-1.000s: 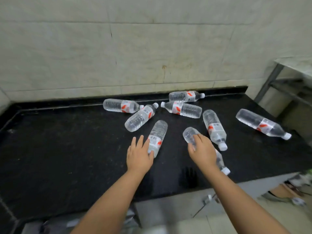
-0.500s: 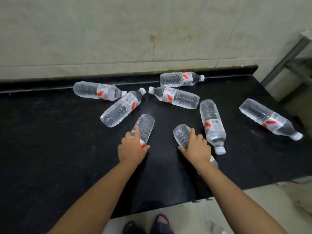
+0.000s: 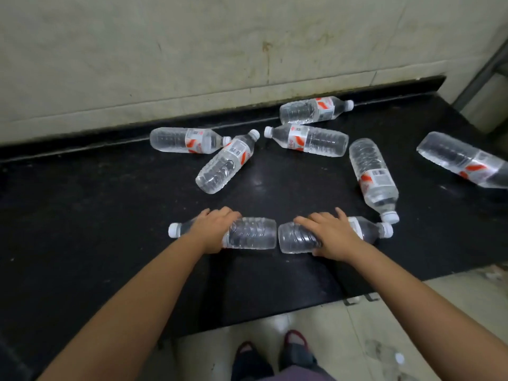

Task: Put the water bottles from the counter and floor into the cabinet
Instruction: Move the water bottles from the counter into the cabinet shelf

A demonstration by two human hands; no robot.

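Standing at the big black tabletop (image 3: pixel 82 215), I see eight water bottles lying on their sides on it. Six of them I am not touching: the far bottle (image 3: pixel 313 110) by the wall, the middle bottle (image 3: pixel 310 140) just in front of it, the left bottle (image 3: pixel 184 140), the slanted bottle (image 3: pixel 225 166) whose neck touches the left one, the long bottle (image 3: pixel 373 174) pointing at me, and the edge bottle (image 3: pixel 461 160) far off on my right. I cannot see the cabinet at all, and no bottle on the floor either.

My two hands each have one bottle near the front of the tabletop. My left hand (image 3: pixel 214 229) has its grip curled over the top of the near left bottle (image 3: pixel 253 233) — its cap points left. My right hand (image 3: pixel 332 235) has its grip curled over the near right bottle (image 3: pixel 297 237) — its cap points right, almost touching the cap of the long bottle. The two bottle bottoms nearly meet in the middle.

To do this well, I think I should wrap my fingers all the way round, near the middle where the label is. Round bottles roll, so I should squeeze a bit before I lift. Then lift straight up, so my right one does not bump the long bottle's cap.
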